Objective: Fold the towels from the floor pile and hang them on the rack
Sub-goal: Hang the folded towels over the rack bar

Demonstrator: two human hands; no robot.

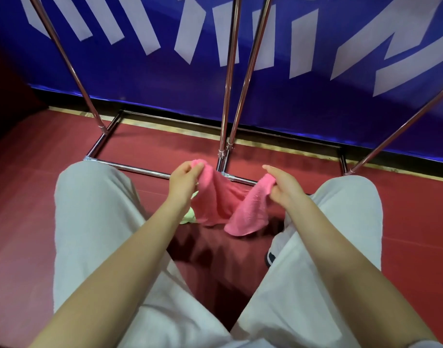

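My left hand (pixel 182 175) pinches one top corner of the soft pink terry towel (pixel 216 200), my right hand (pixel 282 183) pinches the other, index finger straight; it sags between my knees above the red floor (pixel 416 222), before the chrome tube rack (pixel 225 96). I judge folding is starting: next, bring the corners together
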